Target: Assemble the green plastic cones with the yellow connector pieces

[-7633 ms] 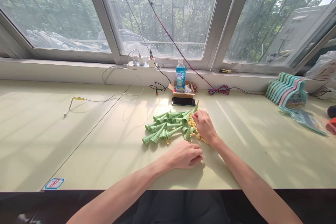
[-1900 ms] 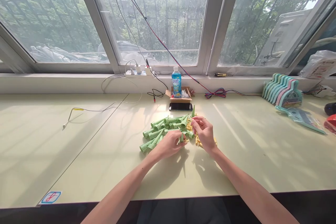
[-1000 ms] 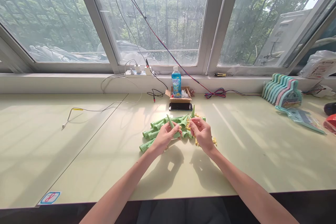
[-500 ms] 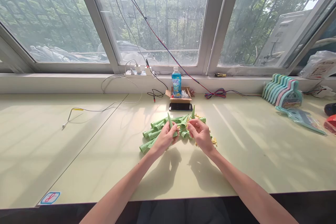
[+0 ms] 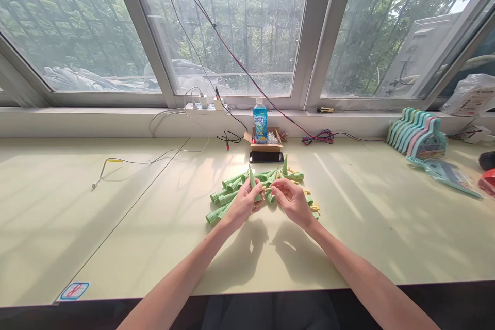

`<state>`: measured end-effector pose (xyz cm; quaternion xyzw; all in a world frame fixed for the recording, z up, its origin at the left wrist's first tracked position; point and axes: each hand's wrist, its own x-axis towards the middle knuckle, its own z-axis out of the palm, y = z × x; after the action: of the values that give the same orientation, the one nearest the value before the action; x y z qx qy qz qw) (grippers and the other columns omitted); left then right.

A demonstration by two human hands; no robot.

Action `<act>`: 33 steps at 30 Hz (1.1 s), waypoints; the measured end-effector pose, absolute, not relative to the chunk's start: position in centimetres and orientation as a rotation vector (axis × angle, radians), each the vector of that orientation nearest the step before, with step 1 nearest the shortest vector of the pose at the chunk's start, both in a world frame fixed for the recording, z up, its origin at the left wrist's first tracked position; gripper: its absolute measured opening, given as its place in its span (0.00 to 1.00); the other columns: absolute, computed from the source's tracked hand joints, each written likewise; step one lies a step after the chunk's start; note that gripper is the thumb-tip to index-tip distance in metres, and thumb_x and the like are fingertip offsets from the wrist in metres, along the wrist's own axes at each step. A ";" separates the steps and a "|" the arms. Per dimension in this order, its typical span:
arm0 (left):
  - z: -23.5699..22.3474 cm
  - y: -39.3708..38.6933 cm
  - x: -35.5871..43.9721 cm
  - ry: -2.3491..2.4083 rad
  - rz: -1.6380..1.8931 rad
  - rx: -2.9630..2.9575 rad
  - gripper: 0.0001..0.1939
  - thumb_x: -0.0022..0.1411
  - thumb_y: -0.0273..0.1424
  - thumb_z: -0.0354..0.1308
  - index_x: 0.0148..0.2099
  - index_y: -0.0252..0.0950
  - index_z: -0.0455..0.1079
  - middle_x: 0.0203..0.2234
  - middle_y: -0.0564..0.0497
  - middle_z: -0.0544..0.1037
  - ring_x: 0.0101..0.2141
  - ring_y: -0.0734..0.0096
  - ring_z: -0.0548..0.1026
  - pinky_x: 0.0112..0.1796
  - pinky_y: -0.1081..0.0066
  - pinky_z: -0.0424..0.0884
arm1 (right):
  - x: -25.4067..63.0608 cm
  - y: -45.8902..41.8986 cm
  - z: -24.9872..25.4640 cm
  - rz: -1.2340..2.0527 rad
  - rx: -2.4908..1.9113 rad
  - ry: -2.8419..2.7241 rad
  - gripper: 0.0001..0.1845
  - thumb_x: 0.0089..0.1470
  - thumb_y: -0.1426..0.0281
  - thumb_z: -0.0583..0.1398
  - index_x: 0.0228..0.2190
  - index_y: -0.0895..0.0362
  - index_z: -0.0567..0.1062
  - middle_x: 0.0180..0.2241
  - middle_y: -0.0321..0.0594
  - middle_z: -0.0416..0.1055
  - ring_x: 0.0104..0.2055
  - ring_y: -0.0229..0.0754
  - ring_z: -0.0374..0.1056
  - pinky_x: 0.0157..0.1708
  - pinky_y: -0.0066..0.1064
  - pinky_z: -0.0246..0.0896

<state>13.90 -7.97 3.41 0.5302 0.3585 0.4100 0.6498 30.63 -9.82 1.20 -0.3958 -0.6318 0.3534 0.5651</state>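
Note:
My left hand (image 5: 245,201) is closed around a green pointed cone (image 5: 252,177), its tip sticking up. My right hand (image 5: 292,202) is beside it, pinching a small yellow piece (image 5: 267,190) close to the cone's side. Whether that piece touches the cone I cannot tell. Behind and under both hands lies a pile of green ribbed tubes (image 5: 219,197). Another green cone (image 5: 285,165) stands upright at the back of the pile. More small yellow parts (image 5: 315,209) lie to the right, partly covered by my right hand.
A black phone (image 5: 266,157) lies behind the pile, before a small cardboard box (image 5: 266,147) and a blue bottle (image 5: 260,121). Cables (image 5: 317,137) run along the sill. Pastel plastic pieces (image 5: 417,134) stand at right, near a bagged light-blue item (image 5: 444,176).
My right hand has moved left, bringing the small yellow piece to the cone in my left hand. The left hand has stayed nearly in place.

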 end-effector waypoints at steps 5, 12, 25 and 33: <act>3.3 -8.0 14.0 0.787 0.940 1.234 0.20 0.63 0.46 0.59 0.37 0.39 0.55 0.25 0.58 0.65 0.18 0.84 0.57 0.18 0.80 0.48 | 30.7 -9.8 1.2 0.811 -0.952 -1.494 0.10 0.61 0.61 0.60 0.36 0.55 0.74 0.31 0.39 0.74 0.29 0.39 0.71 0.25 0.28 0.66; 3.2 -8.0 14.0 0.789 0.942 1.241 0.19 0.63 0.46 0.59 0.37 0.39 0.56 0.25 0.58 0.66 0.18 0.83 0.57 0.18 0.79 0.48 | 30.7 -9.8 1.3 0.808 -0.976 -1.493 0.12 0.61 0.59 0.60 0.36 0.56 0.73 0.31 0.40 0.74 0.30 0.40 0.71 0.25 0.28 0.66; 3.2 -8.0 14.0 0.790 0.931 1.234 0.18 0.64 0.45 0.59 0.37 0.39 0.56 0.25 0.58 0.66 0.18 0.83 0.57 0.19 0.79 0.48 | 30.9 -9.6 1.0 0.811 -0.985 -1.495 0.11 0.61 0.60 0.60 0.36 0.56 0.74 0.32 0.40 0.73 0.31 0.40 0.71 0.25 0.28 0.65; 3.1 -8.0 14.0 0.765 0.906 1.225 0.17 0.65 0.44 0.58 0.37 0.39 0.56 0.26 0.58 0.65 0.18 0.84 0.57 0.19 0.79 0.47 | 30.9 -9.5 0.9 0.847 -0.952 -1.514 0.10 0.61 0.61 0.60 0.36 0.55 0.74 0.31 0.39 0.73 0.30 0.40 0.71 0.25 0.28 0.65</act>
<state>14.00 -8.02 3.14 0.5408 0.3378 0.4000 0.6583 30.88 -9.51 0.89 -0.4022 -0.6395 0.3577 0.5490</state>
